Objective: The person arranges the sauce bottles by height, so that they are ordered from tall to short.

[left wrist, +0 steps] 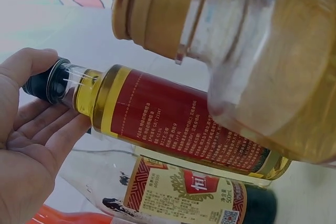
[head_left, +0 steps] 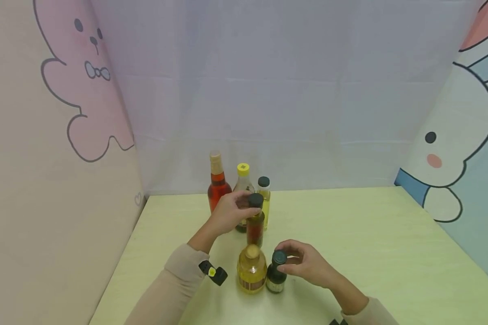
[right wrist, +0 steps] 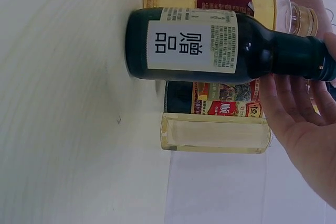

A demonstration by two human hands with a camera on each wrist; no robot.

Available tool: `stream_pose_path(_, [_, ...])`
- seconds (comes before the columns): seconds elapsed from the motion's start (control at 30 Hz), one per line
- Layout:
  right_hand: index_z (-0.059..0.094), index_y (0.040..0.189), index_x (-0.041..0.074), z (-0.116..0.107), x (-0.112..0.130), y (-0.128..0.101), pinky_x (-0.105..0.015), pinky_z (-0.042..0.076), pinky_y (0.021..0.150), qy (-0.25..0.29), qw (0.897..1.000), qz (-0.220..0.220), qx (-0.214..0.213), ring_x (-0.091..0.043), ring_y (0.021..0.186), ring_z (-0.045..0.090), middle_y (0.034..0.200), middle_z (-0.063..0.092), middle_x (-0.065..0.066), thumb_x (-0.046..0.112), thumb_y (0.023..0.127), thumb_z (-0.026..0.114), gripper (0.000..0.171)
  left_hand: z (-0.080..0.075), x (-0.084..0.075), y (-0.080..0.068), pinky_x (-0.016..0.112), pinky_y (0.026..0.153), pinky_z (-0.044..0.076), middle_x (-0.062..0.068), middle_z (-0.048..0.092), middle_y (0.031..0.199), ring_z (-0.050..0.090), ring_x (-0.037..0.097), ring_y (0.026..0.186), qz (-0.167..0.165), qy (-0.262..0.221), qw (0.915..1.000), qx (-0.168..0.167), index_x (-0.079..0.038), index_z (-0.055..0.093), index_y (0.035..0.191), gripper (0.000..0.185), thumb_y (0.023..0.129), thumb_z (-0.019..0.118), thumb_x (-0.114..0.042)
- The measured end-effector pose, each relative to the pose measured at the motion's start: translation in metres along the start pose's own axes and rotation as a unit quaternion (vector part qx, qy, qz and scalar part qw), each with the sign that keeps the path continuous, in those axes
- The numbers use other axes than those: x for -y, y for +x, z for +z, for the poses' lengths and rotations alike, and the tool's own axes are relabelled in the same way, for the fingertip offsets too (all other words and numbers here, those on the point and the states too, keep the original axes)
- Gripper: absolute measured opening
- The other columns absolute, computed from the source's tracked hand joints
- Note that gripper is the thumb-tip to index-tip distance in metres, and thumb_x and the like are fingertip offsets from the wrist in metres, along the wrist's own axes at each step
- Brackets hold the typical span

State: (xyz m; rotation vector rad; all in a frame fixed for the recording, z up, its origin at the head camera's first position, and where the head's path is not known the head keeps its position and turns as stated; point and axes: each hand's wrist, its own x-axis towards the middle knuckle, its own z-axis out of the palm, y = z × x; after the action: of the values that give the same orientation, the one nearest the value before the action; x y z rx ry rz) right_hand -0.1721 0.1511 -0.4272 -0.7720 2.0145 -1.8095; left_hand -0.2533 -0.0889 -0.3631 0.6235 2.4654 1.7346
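Mid-frame, the left hand (head_left: 227,211) grips the red-labelled bottle (head_left: 255,228) by its cap (black), the right hand (head_left: 309,264) pinching the dark bottle (head_left: 275,276) lower down

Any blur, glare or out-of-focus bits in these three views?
Head: soft, even light, faint shadows, edges bowed by the wide lens. Left wrist: the yellow-oil bottle is too close and blurred; the red-label bottle is sharp. Right wrist: the dark bottle is sharp, the table streaked.
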Motion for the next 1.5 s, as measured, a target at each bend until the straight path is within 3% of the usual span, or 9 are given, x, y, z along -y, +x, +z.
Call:
stream_pose_path(0.3, [0.051, 0.11, -0.005, 0.002, 0.001, 0.001, -0.036, 0.05, 0.076, -0.005, 1.0, -0.011, 0.0, -0.028, 0.095, 0.057, 0.105, 0.052, -0.02, 0.003, 0.081, 0.066, 0.034, 0.004, -0.012, 0.007, 0.031, 0.076, 0.05, 0.003, 0.064, 0.1, 0.061, 0.014, 0.091, 0.01, -0.027, 0.9994, 0.018, -0.007, 0.057, 0.115, 0.045, 0.076, 0.074, -0.022])
stream_pose_path(1.23, [0.051, 0.11, -0.006, 0.002, -0.001, -0.001, -0.036, 0.051, 0.074, 0.006, 1.0, -0.006, -0.004, -0.032, 0.092, 0.058, 0.103, 0.052, -0.02, 0.003, 0.081, 0.066, 0.034, 0.021, -0.019, 0.035, 0.03, 0.081, 0.047, -0.004, 0.063, 0.098, 0.058, 0.008, 0.092, -0.06, 0.041, 0.9972, 0.015, -0.013, 0.054, 0.12, 0.053, 0.075, 0.074, -0.033])
stream_pose_path(1.5, [0.051, 0.11, -0.005, 0.002, -0.002, -0.001, -0.037, 0.05, 0.075, 0.006, 1.0, -0.012, -0.003, -0.032, 0.093, 0.058, 0.102, 0.053, -0.02, 0.003, 0.081, 0.066, 0.034, 0.027, -0.014, 0.044, 0.029, 0.08, 0.047, 0.0, 0.063, 0.1, 0.058, 0.011, 0.093, -0.045, 0.042, 0.9977, 0.028, -0.009, 0.053, 0.12, 0.049, 0.078, 0.072, -0.026])
